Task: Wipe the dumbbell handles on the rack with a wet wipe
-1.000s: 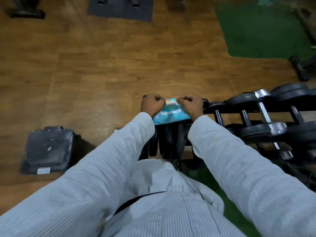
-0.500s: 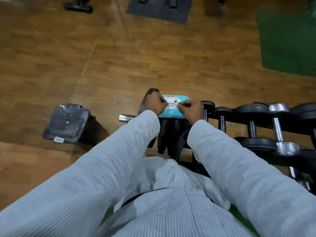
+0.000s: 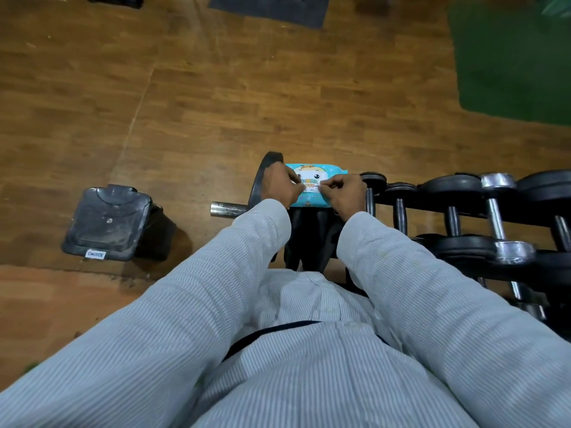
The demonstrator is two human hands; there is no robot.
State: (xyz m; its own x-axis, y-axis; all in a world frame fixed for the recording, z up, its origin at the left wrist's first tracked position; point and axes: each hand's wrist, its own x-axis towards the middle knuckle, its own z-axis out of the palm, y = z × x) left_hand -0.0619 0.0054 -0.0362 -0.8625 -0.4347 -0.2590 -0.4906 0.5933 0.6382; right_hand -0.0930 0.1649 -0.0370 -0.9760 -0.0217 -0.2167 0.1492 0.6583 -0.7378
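Observation:
A light-blue wet wipe pack (image 3: 312,173) with a cartoon face lies on top of the black weight plates at the left end of the dumbbell rack (image 3: 463,208). My left hand (image 3: 282,185) holds the pack's left side, fingers curled on its top. My right hand (image 3: 343,189) pinches at the white label in the middle of the pack. Black dumbbells (image 3: 454,186) with dark handles and one chrome dumbbell (image 3: 500,211) sit in the rack to the right. No loose wipe is visible.
A steel bar end (image 3: 225,209) sticks out left of the plates. A black square bin with a lid (image 3: 106,223) stands on the wooden floor to the left. A green mat (image 3: 509,57) lies far right, a grey mat (image 3: 272,7) at the top.
The pack now lies flatter with its printed face up, and both hands have closed in on its middle label. The camera view shifted, bringing the bin and rack more into frame.

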